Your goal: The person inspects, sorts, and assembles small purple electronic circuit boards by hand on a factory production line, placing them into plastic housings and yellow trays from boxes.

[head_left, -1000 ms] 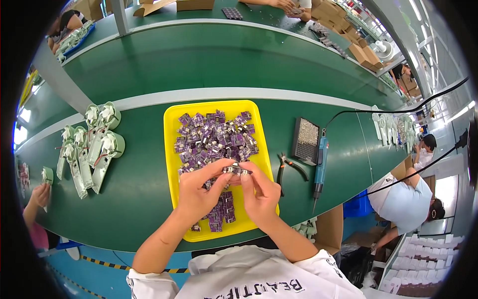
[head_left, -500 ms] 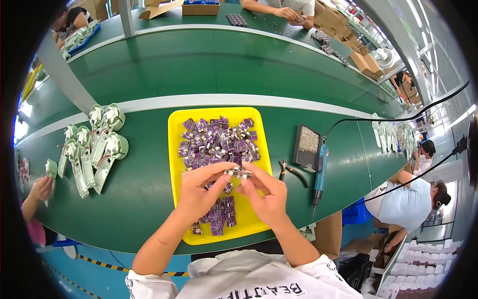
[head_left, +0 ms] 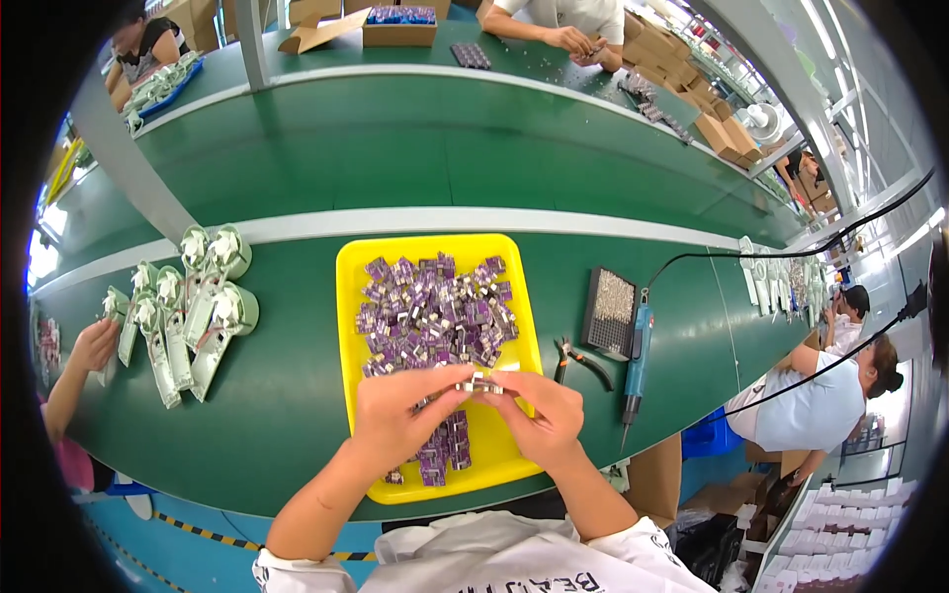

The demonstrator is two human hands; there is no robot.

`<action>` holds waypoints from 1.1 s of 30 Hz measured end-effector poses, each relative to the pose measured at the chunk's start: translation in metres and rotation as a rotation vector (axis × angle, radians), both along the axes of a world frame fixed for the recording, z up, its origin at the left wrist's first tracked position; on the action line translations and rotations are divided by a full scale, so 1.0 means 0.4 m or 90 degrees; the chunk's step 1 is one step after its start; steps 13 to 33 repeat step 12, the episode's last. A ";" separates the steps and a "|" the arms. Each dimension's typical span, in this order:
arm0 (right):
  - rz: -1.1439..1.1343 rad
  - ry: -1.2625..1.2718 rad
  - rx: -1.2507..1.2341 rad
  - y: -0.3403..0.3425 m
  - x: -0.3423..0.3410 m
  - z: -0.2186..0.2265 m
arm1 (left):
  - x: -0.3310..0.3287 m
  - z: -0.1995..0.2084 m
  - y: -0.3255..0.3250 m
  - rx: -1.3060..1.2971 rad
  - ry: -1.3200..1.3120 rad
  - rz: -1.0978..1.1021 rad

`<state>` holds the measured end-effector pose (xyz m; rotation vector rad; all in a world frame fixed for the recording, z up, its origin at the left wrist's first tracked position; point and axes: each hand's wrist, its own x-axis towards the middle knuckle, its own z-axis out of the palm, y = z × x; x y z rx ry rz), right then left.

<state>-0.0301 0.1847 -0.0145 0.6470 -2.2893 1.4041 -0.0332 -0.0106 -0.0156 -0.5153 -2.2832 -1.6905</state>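
Above the near half of a yellow tray [head_left: 348, 326], my left hand [head_left: 395, 407] and my right hand [head_left: 546, 420] are closed on the same small circuit board piece [head_left: 479, 383]. Fingertips and thumbs pinch its two ends, and silver connectors show on it edge-on. Whether it is one board or several joined is hard to make out. Beyond my hands, a heap of small purple circuit boards [head_left: 435, 311] fills the far part of the tray. Purple boards in larger pieces [head_left: 433, 466] lie under my hands, partly hidden by them.
Right of the tray are cutting pliers [head_left: 587, 366], a black box of screws [head_left: 611, 308] and a blue electric screwdriver [head_left: 639, 361] with a black cable. Pale green housings [head_left: 203, 316] stand left, near a co-worker's hand [head_left: 96, 344]. Another person works across the bench.
My hands have come slightly nearer to me, and the piece between them is turned more edge-on. The whole view has shifted a little. At left, the co-worker's hand has moved up toward the housings.
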 end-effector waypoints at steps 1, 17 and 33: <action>0.006 0.013 -0.003 -0.006 0.000 -0.008 | 0.002 -0.003 -0.005 -0.003 0.013 0.006; -0.102 0.027 -0.001 -0.063 0.007 -0.047 | 0.009 -0.019 0.012 -0.042 0.028 0.121; -0.102 0.027 -0.001 -0.063 0.007 -0.047 | 0.009 -0.019 0.012 -0.042 0.028 0.121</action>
